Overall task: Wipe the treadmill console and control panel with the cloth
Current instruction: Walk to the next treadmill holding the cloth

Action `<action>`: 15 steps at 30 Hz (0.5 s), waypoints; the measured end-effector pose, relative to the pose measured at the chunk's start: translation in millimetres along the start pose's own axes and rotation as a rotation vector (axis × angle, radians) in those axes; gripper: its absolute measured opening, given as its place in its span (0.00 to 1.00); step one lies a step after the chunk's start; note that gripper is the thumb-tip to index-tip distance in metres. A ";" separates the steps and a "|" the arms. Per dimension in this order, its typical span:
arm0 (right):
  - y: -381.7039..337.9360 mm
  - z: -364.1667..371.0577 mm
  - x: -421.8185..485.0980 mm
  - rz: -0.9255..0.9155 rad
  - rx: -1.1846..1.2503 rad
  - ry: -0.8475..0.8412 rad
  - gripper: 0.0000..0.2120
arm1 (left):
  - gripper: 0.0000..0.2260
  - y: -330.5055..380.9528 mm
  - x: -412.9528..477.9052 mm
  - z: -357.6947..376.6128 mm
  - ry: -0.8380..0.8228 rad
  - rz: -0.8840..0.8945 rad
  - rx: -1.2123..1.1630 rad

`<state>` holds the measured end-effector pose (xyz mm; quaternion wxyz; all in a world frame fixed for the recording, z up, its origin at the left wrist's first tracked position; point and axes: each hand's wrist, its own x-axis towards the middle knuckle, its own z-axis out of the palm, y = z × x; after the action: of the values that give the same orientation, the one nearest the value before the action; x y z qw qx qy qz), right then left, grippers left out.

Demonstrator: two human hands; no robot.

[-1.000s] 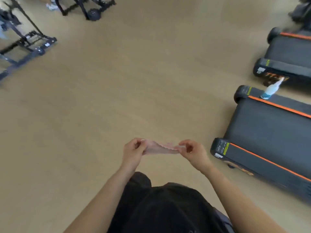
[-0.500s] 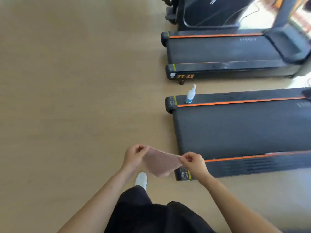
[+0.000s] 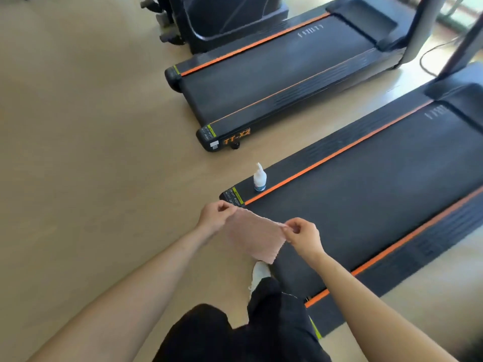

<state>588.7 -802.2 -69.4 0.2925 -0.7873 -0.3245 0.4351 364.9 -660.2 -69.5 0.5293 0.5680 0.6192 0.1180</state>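
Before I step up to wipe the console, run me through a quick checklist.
1. Cloth held: ok, left hand and right hand pinch its top corners.
2. Cloth opened out: ok, it hangs spread between them.
3. Bottle upright: ok, standing on the side rail of the near treadmill.
4. Console in view: not ok, only decks and uprights show.
5. Cloth damp: cannot tell.

Cloth has gone from a bunched strip to an opened sheet, hanging between left hand and right hand. Person has closed in on the near treadmill: hands are now above its rear end, white shoe at its rear edge.
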 end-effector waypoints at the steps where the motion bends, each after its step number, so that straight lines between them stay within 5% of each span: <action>1: -4.7 4.1 19.1 0.013 0.002 -0.011 0.03 | 0.10 4.3 22.4 1.6 0.000 -0.011 0.011; 15: -53.0 80.7 259.2 0.352 0.103 0.131 0.08 | 0.06 55.6 353.5 20.5 -0.180 0.002 0.268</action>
<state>611.0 -556.6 -194.8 0.2721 -0.8425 -0.1396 0.4435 485.9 -358.6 -220.7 0.5019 0.6423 0.5791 -0.0166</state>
